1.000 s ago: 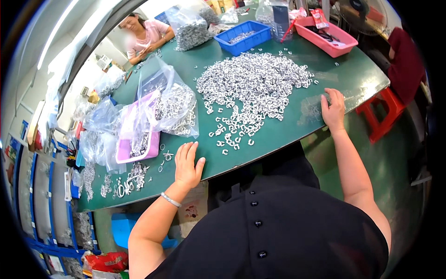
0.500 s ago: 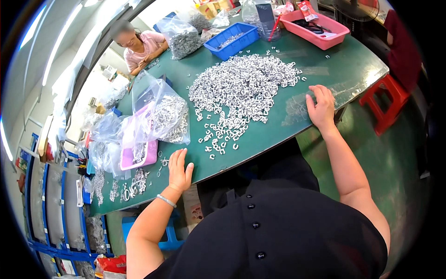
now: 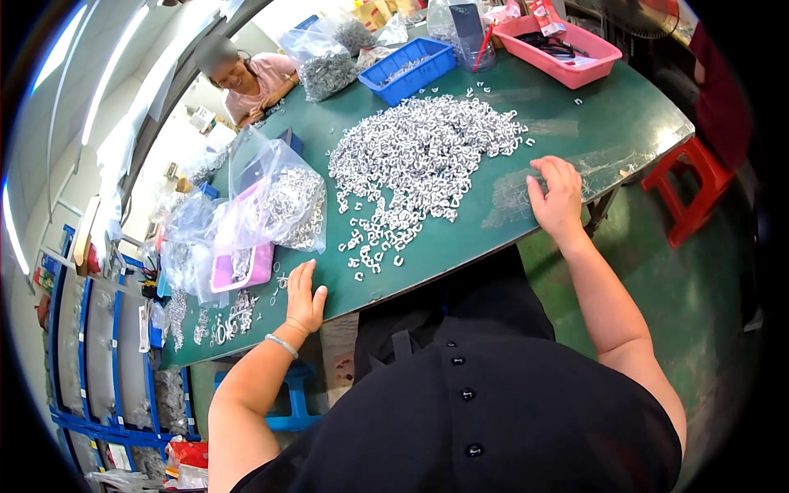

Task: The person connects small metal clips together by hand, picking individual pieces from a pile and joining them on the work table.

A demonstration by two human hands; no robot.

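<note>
A large pile of small U-shaped silvery metal pieces [image 3: 423, 152] spreads over the green table [image 3: 370, 287], thinning toward the near edge. My left hand [image 3: 306, 302] lies at the near edge, just left of the loose pieces. Its fingers are stretched out and it holds nothing; a bracelet circles the wrist. To the right of the pile, my right hand [image 3: 560, 197] rests by the edge on a patch of clear tape [image 3: 514, 201], fingers extended and nothing in them. Beyond my left hand stand a lilac tray [image 3: 260, 267] and a clear plastic bag [image 3: 292, 205] of metal parts.
A blue basket [image 3: 444, 56], a phone [image 3: 467, 31], a red pen [image 3: 485, 45] and a pink basin [image 3: 579, 76] stand at the back. A person [image 3: 255, 86] leans on the far left side. A red stool [image 3: 694, 185] is on the right, a blue stool [image 3: 294, 403] below the table.
The view has shifted slightly, so table and pile sit a little farther left. Both my hands stay near the table edge, with only slight movement. The person opposite has shifted slightly.
</note>
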